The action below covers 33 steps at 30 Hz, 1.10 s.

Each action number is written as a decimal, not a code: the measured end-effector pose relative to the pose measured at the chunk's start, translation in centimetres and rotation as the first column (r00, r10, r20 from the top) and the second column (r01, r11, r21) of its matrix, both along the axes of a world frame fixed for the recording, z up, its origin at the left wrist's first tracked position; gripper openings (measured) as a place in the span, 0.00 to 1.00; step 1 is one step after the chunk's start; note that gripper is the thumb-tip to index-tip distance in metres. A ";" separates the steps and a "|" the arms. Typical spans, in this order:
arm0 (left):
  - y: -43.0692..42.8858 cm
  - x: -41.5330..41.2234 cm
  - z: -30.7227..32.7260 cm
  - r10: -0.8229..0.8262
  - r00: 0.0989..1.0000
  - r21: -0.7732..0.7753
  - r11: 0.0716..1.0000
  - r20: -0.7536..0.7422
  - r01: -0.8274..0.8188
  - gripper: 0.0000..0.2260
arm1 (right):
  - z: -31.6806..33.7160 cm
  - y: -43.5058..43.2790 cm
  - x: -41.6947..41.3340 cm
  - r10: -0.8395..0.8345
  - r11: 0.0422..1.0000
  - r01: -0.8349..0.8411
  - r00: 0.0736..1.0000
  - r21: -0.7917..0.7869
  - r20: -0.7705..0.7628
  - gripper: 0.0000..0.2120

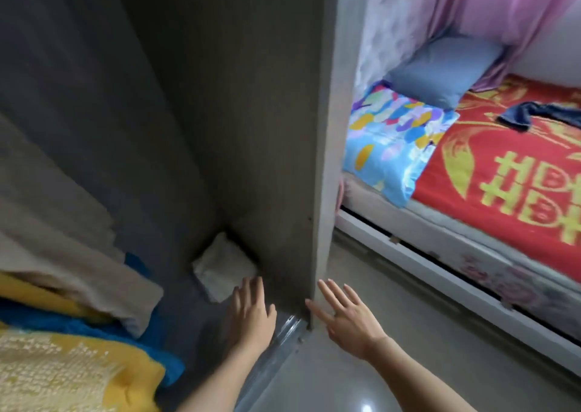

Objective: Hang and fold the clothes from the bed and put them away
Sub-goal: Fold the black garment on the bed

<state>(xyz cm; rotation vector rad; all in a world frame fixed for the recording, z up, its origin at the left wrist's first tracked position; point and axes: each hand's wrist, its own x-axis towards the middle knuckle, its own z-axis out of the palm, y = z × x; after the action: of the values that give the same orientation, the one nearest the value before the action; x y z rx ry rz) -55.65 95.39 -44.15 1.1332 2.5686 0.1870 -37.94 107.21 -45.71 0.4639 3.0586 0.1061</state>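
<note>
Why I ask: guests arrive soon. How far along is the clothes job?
Likely done: a white folded cloth lies in the wardrobe corner. In hand: nothing; the left hand and right hand are open and empty by its side panel. Left: a dark blue garment lies crumpled on the bed.

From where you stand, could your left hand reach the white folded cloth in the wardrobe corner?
Probably yes: the left hand is open beside the white folded cloth, with nothing between them.
</note>
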 end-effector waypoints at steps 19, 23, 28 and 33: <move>19.5 42.1 18.6 -0.704 0.702 0.274 0.658 -0.108 0.701 0.24 | 20.0 4.2 48.7 -0.775 0.574 0.798 0.602 0.183 -0.193 0.46; 21.5 51.1 19.9 -0.815 0.562 0.300 0.507 -0.137 0.808 0.25 | 20.1 2.3 56.9 -0.857 0.439 0.887 0.461 0.142 -0.232 0.47; 23.4 60.2 20.1 -0.903 0.394 0.289 0.336 -0.171 0.896 0.25 | 19.3 0.0 64.2 -0.920 0.281 0.956 0.293 0.084 -0.262 0.45; 23.6 70.2 19.1 -0.973 0.145 0.260 0.095 -0.182 0.961 0.25 | 17.6 -3.8 70.0 -0.979 0.043 0.998 0.053 0.055 -0.198 0.45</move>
<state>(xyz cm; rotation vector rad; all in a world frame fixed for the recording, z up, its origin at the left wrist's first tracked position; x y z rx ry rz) 14.50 119.02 -25.04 2.6572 1.1509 0.2716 32.03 103.41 -28.10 2.5213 1.9377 0.2822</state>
